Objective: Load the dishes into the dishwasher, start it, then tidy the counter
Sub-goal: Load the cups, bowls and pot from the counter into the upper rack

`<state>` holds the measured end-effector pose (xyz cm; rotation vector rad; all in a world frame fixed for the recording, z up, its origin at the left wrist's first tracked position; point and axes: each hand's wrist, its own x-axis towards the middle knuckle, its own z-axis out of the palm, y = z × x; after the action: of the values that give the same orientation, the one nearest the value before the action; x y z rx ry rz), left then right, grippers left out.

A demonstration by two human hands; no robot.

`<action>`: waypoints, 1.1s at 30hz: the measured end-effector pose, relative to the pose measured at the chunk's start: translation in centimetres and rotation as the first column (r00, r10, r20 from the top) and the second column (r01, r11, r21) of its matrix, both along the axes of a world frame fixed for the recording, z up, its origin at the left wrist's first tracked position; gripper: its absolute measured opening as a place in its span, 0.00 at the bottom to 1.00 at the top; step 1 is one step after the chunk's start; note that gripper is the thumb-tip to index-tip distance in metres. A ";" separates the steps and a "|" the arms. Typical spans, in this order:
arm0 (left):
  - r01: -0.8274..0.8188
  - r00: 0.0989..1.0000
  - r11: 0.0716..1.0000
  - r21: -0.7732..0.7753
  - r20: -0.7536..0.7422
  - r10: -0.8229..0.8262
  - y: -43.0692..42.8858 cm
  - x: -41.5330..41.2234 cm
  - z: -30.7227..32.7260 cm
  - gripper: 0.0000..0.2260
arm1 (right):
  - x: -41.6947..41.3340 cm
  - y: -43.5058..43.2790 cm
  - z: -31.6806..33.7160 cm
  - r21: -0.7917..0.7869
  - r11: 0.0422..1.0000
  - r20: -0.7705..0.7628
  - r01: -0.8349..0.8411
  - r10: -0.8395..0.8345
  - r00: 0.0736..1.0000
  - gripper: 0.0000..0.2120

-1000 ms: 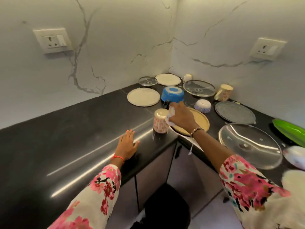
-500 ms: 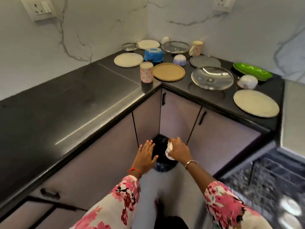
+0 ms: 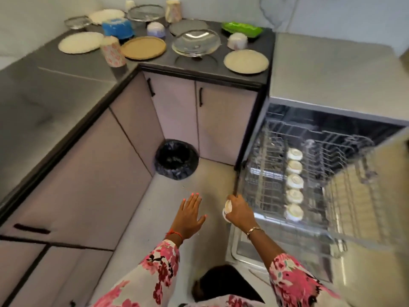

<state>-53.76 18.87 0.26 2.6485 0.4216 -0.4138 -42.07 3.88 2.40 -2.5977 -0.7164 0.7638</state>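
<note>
My right hand [image 3: 240, 213] grips a small white cup [image 3: 227, 210] just left of the open dishwasher's pulled-out upper rack [image 3: 265, 173]. Several white cups [image 3: 294, 181] sit upside down in a row in that rack. My left hand [image 3: 190, 214] hangs open over the floor, holding nothing. On the black corner counter [image 3: 155, 63] lie cream plates [image 3: 246, 61], a tan plate [image 3: 143, 48], glass lids [image 3: 196, 43], a blue bowl [image 3: 118, 28], floral mugs [image 3: 112, 51] and a green tray [image 3: 242, 29].
A bin with a black liner [image 3: 176, 159] stands in the floor corner between the cabinets. The dishwasher's lowered door [image 3: 276, 251] juts out at the right beneath the rack. Cabinet fronts with black handles [image 3: 200, 97] line the left and back.
My right hand carried the small white cup from the counter down past the bin to the dishwasher rack. The left hand left the counter edge and dropped too. My view swung right and down.
</note>
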 end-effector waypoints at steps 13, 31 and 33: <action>0.194 0.981 0.978 -0.082 0.035 -0.192 -14.6 13.7 -3.4 0.46 | 10.1 -18.8 -2.0 0.035 0.951 -0.063 0.307 -0.305 0.950 0.23; 0.096 0.982 0.990 0.105 0.156 -0.111 -10.2 40.5 -7.0 0.29 | 41.5 -17.0 -6.2 0.150 0.929 -0.011 0.340 -0.342 0.940 0.23; 0.017 0.976 0.996 0.091 0.213 -0.036 -9.3 42.9 -7.9 0.32 | 44.6 -15.3 -7.4 0.156 0.941 0.013 0.301 -0.307 0.952 0.26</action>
<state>-10.82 9.53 -7.60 2.7500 0.3431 -0.1167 2.51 -11.39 -5.00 -2.5044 -0.3519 0.5444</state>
